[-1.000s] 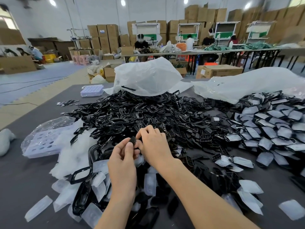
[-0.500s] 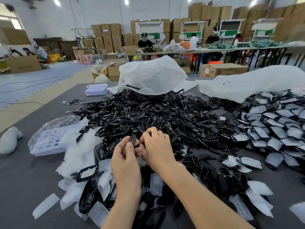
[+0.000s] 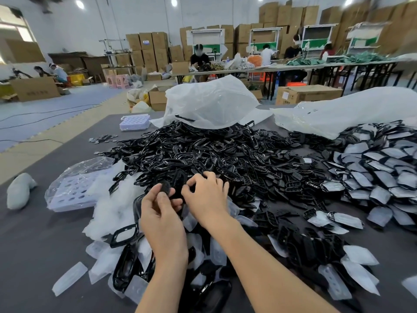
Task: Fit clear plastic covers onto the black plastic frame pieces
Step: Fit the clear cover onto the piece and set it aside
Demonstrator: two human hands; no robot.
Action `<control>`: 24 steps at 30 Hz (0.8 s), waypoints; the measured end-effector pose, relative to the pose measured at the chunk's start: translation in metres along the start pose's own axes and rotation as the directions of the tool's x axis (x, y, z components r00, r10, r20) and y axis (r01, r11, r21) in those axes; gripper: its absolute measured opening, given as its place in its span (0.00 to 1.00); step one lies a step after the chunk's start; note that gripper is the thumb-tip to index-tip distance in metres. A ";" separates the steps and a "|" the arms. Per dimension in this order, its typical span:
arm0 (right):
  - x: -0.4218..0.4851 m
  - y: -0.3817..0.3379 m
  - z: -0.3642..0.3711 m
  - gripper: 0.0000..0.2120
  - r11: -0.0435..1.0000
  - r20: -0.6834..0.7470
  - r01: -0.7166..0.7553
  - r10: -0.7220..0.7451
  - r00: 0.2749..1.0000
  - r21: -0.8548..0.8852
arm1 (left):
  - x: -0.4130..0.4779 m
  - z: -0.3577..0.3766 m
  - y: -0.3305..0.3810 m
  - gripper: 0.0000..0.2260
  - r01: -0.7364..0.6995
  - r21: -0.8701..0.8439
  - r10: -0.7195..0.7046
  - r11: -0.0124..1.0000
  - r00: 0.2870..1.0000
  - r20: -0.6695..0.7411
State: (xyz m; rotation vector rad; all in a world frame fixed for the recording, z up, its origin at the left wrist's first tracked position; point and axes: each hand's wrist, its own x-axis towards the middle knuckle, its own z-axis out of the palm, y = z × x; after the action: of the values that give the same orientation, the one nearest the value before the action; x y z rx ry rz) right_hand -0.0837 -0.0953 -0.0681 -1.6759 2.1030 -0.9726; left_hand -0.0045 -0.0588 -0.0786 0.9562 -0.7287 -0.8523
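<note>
Fingers of the left hand (image 3: 162, 213) and right hand (image 3: 208, 201) hide most of the black frame piece (image 3: 166, 187) (right's grip unclear); both forearms (image 3: 259, 267) leave the bottom edge.

Frame pieces (image 3: 203, 154) glossy black; covers (image 3: 70, 277) frosted clear-white; table (image 3: 33, 245) dark grey; tray (image 3: 135, 122) pale lilac; boxes (image 3: 309, 93) brown.

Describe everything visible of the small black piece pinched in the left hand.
The small black piece is a flat, roundish oval of matte dark plastic; blur hides finer detail. The left hand pinches it between thumb and fingers, raised over the heap of black frame pieces, its face toward the camera. The right hand sits close beside it, fingers curled; contact cannot be told.
</note>
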 end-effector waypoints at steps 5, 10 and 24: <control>-0.014 0.011 -0.027 0.08 0.905 -0.171 0.078 -0.006 0.985 0.419 | -0.003 0.000 0.003 0.09 0.011 0.024 -0.013 1.000 0.994 0.107; -0.044 0.045 -0.080 0.11 0.647 -0.047 -0.017 0.082 0.995 0.762 | -0.022 0.007 0.016 0.09 0.003 0.055 -0.025 0.998 0.909 0.417; -0.091 0.106 -0.104 0.06 0.777 -0.092 0.024 0.044 0.995 0.629 | -0.058 0.014 0.010 0.11 -0.216 0.286 -0.078 0.934 0.655 0.751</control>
State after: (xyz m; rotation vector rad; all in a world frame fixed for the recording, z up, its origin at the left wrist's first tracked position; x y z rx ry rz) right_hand -0.1991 0.0346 -0.0782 -1.2749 1.5554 -1.5704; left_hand -0.0406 -0.0106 -0.0728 0.8550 -1.6941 -1.0808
